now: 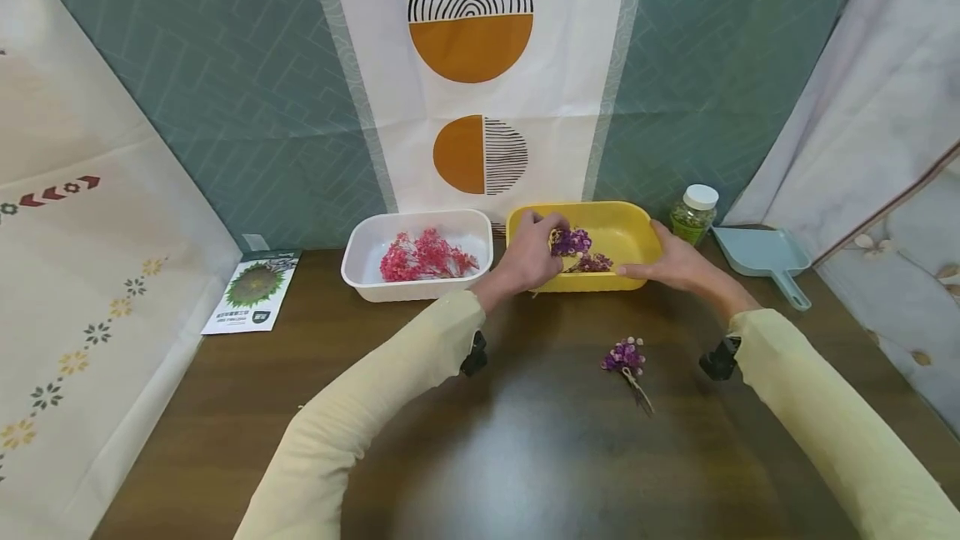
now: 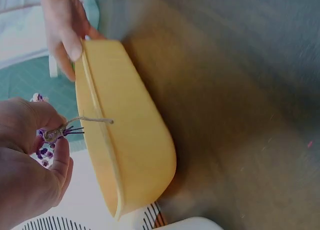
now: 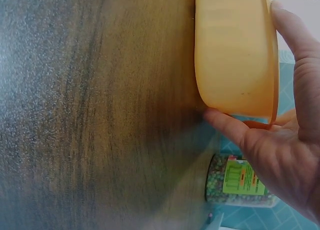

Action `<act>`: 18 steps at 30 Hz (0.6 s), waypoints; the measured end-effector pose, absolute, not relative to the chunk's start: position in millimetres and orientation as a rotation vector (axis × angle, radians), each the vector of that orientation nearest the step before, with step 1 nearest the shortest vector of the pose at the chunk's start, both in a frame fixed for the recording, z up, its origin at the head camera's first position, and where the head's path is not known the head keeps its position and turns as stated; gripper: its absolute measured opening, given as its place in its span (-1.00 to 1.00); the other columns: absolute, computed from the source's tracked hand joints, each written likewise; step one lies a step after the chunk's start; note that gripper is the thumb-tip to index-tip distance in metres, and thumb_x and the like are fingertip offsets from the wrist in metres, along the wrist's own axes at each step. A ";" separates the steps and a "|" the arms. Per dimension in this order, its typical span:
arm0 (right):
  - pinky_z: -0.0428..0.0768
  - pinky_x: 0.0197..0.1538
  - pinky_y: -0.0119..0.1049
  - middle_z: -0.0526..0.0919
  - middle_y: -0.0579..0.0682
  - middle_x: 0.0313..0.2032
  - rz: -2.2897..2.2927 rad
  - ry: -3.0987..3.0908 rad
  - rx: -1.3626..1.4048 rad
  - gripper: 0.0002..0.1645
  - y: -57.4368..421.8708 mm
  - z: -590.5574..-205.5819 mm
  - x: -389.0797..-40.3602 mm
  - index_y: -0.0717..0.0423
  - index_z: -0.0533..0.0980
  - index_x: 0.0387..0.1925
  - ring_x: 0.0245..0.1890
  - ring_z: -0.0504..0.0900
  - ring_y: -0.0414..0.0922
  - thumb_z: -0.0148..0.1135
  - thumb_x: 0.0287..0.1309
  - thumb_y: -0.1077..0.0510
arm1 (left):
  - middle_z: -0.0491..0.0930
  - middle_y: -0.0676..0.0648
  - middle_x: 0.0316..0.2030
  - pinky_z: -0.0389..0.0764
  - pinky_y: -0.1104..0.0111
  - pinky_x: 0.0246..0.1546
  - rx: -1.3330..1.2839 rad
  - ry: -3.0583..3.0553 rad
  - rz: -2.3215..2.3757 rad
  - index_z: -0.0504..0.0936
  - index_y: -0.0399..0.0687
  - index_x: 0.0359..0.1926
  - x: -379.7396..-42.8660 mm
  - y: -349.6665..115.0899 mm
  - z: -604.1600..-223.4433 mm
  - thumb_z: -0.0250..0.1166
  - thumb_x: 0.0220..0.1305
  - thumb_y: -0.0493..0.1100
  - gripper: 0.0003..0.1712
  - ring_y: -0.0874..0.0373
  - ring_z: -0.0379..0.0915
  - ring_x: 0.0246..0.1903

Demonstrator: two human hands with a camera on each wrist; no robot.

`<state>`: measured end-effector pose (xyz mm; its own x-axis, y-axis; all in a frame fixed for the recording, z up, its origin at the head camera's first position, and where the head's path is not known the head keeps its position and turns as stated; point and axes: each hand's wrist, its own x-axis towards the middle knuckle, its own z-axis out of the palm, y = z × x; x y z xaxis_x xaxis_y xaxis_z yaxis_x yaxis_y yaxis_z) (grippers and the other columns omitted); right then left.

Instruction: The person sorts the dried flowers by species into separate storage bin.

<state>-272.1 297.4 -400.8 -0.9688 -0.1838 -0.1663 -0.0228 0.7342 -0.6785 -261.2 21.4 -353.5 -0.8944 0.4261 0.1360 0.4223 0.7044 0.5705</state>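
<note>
At the yellow plastic tray (image 1: 630, 227), my left hand (image 1: 531, 252) pinches a small purple dried-flower bunch (image 2: 54, 135) by its twine-wrapped stems. A loose end of twine (image 2: 97, 120) hangs across the tray's front rim in the left wrist view. More purple flowers (image 1: 594, 262) lie inside the tray. My right hand (image 1: 678, 261) grips the tray's right end, thumb on the front rim and fingers around the end wall (image 3: 240, 102). On the table in front of the tray lies another tied purple bunch (image 1: 626, 357), stems toward me.
A white tray (image 1: 360, 269) of pink dried flowers (image 1: 427, 257) stands to the left, with a sunflower packet (image 1: 253, 292) beyond it. Right of the yellow tray are a white-capped jar (image 1: 693, 213) and a light blue dustpan (image 1: 761, 252). Fabric hangs behind the brown table (image 1: 480, 440).
</note>
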 end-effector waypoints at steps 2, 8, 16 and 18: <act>0.23 0.31 0.31 0.26 0.40 0.28 -1.046 2.712 -0.151 0.46 299.3 -400.1 -271.6 0.27 -0.25 0.55 0.17 0.36 0.27 0.40 0.04 -0.38 | 0.31 -0.21 0.05 0.45 0.35 -0.12 0.707 2.901 0.942 0.52 -0.07 0.23 -266.9 24.4 -352.2 0.34 0.08 -0.39 -0.37 0.04 0.27 0.01; 0.19 0.33 0.31 0.18 0.44 0.35 -1.027 2.726 -0.137 0.49 297.8 -398.8 -272.1 0.28 -0.27 0.55 0.24 0.31 0.30 0.40 0.02 -0.40 | 0.28 -0.20 0.09 0.49 0.33 -0.01 0.666 2.932 0.934 0.50 -0.04 0.25 -284.3 29.6 -351.6 0.36 0.11 -0.37 -0.37 0.02 0.32 0.00; 0.21 0.32 0.30 0.24 0.41 0.31 -1.040 2.720 -0.139 0.43 297.9 -401.4 -273.7 0.26 -0.25 0.55 0.21 0.34 0.28 0.40 0.08 -0.34 | 0.27 -0.18 0.08 0.50 0.35 -0.03 0.624 2.944 0.866 0.48 0.03 0.27 -297.8 37.4 -350.6 0.34 0.16 -0.35 -0.37 0.04 0.32 -0.03; 0.21 0.32 0.29 0.23 0.40 0.33 -1.040 2.720 -0.136 0.42 298.0 -402.9 -273.9 0.25 -0.26 0.56 0.22 0.33 0.28 0.40 0.08 -0.33 | 0.26 -0.16 0.07 0.50 0.35 -0.02 0.622 2.935 0.849 0.48 0.04 0.28 -300.0 38.7 -351.6 0.33 0.18 -0.35 -0.37 0.04 0.31 -0.03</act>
<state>-273.9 298.0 -402.9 -0.9702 -0.1660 -0.1765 -0.0059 0.7444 -0.6677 -300.0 38.7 -351.6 -0.9201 0.3820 0.0863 0.3690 0.7720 0.5176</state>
